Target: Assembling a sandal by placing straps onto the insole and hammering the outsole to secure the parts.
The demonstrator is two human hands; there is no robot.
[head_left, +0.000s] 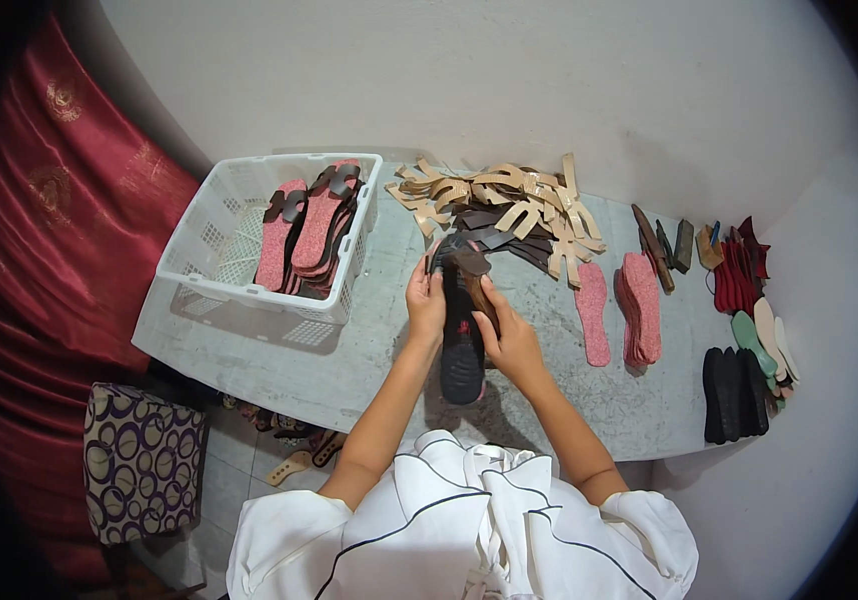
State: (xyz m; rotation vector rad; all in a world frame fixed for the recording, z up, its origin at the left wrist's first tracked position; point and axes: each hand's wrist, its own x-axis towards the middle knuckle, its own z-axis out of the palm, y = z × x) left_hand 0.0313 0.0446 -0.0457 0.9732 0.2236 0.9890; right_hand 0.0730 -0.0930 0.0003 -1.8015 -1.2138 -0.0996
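Note:
In front of me I hold a black shoe sole (pixel 462 365) underside up, its toe end away from me. My left hand (pixel 426 308) is closed round the sole's left edge near the toe, where dark strap material folds over. My right hand (pixel 512 345) is wrapped round the wooden handle of a hammer (pixel 472 262), its dark broad head lying over the toe end of the sole. Just beyond lies a heap of beige straps (pixel 519 185) and dark brown straps (pixel 509 238). Pink speckled insoles (pixel 641 310) are stacked to the right, with a single insole (pixel 593 315) beside them.
At left stands a white plastic basket (pixel 209 290) holding pink sandals with brown straps (pixel 324 220). Tools (pixel 654 245), red pieces (pixel 734 280), black soles (pixel 734 395) and green and cream soles (pixel 764 340) line the grey table's (pixel 389 385) right side. A patterned stool (pixel 144 460) stands below left.

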